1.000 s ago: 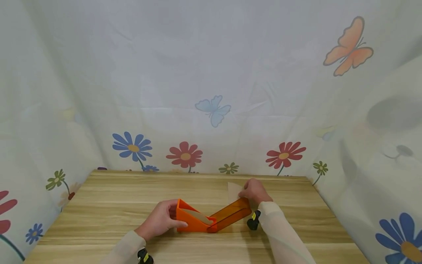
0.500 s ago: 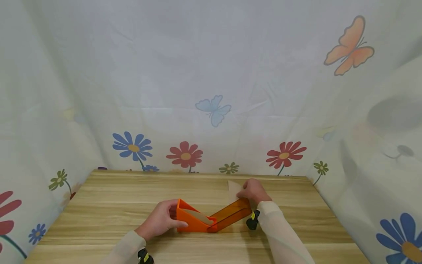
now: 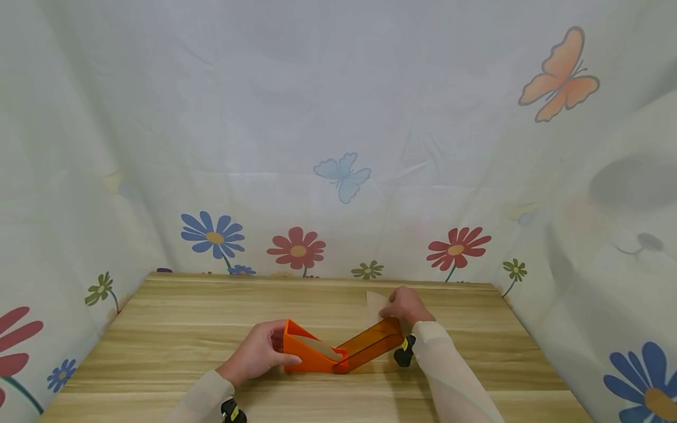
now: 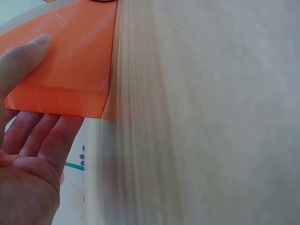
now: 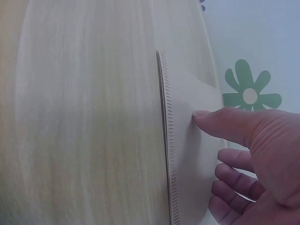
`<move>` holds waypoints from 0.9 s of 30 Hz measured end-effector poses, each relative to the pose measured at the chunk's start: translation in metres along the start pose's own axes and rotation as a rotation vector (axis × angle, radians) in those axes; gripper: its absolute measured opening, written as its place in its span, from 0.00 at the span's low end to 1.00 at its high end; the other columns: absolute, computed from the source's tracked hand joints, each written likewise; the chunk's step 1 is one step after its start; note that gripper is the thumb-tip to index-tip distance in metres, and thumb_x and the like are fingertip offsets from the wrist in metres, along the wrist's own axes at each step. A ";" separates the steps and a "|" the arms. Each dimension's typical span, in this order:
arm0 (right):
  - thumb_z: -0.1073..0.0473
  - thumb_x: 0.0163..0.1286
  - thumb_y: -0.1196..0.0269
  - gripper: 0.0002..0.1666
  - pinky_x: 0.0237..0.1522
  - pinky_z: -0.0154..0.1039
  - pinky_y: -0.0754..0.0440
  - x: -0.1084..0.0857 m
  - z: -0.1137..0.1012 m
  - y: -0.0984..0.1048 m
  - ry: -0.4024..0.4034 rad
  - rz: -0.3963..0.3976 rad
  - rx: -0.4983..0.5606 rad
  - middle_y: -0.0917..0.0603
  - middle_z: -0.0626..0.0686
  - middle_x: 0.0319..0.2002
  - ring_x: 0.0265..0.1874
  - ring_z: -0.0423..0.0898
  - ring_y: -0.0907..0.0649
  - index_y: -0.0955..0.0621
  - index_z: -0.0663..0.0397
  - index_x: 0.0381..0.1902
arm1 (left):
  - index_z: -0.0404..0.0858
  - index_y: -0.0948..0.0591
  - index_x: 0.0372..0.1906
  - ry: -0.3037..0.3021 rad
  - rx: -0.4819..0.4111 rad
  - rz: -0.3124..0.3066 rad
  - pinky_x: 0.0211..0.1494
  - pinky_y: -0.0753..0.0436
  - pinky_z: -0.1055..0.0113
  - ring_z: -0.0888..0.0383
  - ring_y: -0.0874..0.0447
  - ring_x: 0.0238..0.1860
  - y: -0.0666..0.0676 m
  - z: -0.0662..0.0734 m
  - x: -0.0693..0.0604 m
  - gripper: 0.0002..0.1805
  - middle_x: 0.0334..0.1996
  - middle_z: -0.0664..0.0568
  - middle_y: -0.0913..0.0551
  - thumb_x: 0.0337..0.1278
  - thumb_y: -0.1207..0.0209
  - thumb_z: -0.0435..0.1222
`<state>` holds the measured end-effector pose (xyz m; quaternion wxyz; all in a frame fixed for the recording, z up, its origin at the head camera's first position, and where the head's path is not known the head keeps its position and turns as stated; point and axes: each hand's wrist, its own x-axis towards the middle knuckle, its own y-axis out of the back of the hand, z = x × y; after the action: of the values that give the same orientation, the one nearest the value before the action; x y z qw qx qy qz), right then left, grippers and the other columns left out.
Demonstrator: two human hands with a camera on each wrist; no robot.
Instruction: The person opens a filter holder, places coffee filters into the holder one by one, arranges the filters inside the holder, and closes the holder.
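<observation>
Orange plastic makes the case (image 3: 309, 361), midway between the counter's (image 3: 222, 299) side edges, best braced gently by the left hand (image 3: 258, 351), half-curled round its end. Nearer the far edge, the right hand (image 3: 409, 306) pinches a tan sheet (image 3: 374, 304), ideally held flat, beside the tilted amber flap (image 3: 370, 343).

This looks like a curtained-off workspace, its wood-grain table (image 3: 222, 302) enclosed from nine o'clock through twelve to three by pale hanging cloth (image 3: 254, 117) printed with flowers (image 3: 214, 237) and butterflies (image 3: 560, 82).
</observation>
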<state>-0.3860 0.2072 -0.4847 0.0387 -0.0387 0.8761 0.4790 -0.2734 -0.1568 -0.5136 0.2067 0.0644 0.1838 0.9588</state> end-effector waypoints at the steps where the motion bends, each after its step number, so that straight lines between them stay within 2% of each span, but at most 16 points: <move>1: 0.58 0.54 0.23 0.15 0.27 0.37 0.32 0.000 0.000 0.000 -0.003 -0.004 0.005 0.29 0.51 0.25 0.26 0.48 0.29 0.17 0.60 0.29 | 0.49 0.17 0.56 0.001 0.002 0.000 0.53 0.13 0.69 0.56 0.12 0.46 0.000 0.000 0.000 0.30 0.50 0.56 0.11 0.47 0.23 0.53; 3: 0.59 0.54 0.23 0.15 0.26 0.38 0.33 -0.001 0.000 0.000 0.001 -0.009 0.013 0.29 0.51 0.25 0.26 0.48 0.29 0.17 0.61 0.30 | 0.49 0.17 0.56 0.000 0.006 0.001 0.52 0.13 0.70 0.56 0.12 0.46 0.000 0.001 0.000 0.30 0.50 0.56 0.11 0.47 0.23 0.53; 6: 0.59 0.54 0.23 0.16 0.31 0.39 0.26 -0.001 0.000 0.000 -0.005 -0.013 0.018 0.24 0.53 0.29 0.30 0.50 0.26 0.16 0.62 0.35 | 0.50 0.17 0.56 0.000 0.008 0.002 0.52 0.14 0.71 0.56 0.12 0.46 0.000 0.001 0.000 0.30 0.50 0.56 0.11 0.47 0.23 0.53; 9: 0.59 0.55 0.23 0.21 0.41 0.46 0.18 -0.002 0.000 0.001 -0.006 -0.012 0.019 0.18 0.57 0.37 0.36 0.52 0.22 0.16 0.65 0.43 | 0.49 0.17 0.56 0.000 0.007 0.002 0.52 0.13 0.70 0.56 0.12 0.46 0.000 0.000 0.000 0.30 0.50 0.56 0.11 0.47 0.23 0.54; 13: 0.59 0.56 0.23 0.26 0.50 0.53 0.16 -0.002 0.000 0.001 -0.007 -0.014 0.022 0.17 0.60 0.43 0.40 0.54 0.21 0.18 0.67 0.49 | 0.49 0.17 0.56 -0.002 -0.001 -0.001 0.53 0.13 0.67 0.56 0.12 0.46 0.000 0.000 0.001 0.30 0.50 0.56 0.11 0.47 0.23 0.53; 18: 0.60 0.55 0.23 0.25 0.49 0.52 0.17 -0.004 -0.002 0.003 0.013 -0.010 0.010 0.17 0.59 0.42 0.39 0.54 0.21 0.17 0.68 0.48 | 0.49 0.17 0.57 -0.005 -0.012 -0.003 0.53 0.13 0.67 0.56 0.12 0.46 0.000 0.000 0.001 0.30 0.50 0.55 0.11 0.47 0.23 0.53; 23: 0.61 0.56 0.23 0.27 0.55 0.55 0.17 -0.003 -0.003 0.002 -0.002 -0.009 0.031 0.16 0.61 0.46 0.42 0.55 0.20 0.17 0.68 0.51 | 0.49 0.17 0.57 -0.004 -0.015 -0.003 0.53 0.13 0.68 0.56 0.12 0.46 0.000 0.001 0.000 0.30 0.50 0.55 0.11 0.47 0.23 0.52; 27: 0.61 0.57 0.24 0.23 0.50 0.51 0.17 -0.004 -0.004 0.003 -0.014 -0.015 0.047 0.17 0.60 0.42 0.40 0.55 0.21 0.16 0.66 0.48 | 0.48 0.17 0.57 -0.005 -0.012 0.000 0.53 0.13 0.68 0.56 0.12 0.46 0.000 0.000 0.000 0.30 0.50 0.55 0.11 0.47 0.23 0.52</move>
<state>-0.3826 0.2053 -0.4800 0.0493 -0.0412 0.8865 0.4583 -0.2737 -0.1567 -0.5132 0.2077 0.0653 0.1776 0.9597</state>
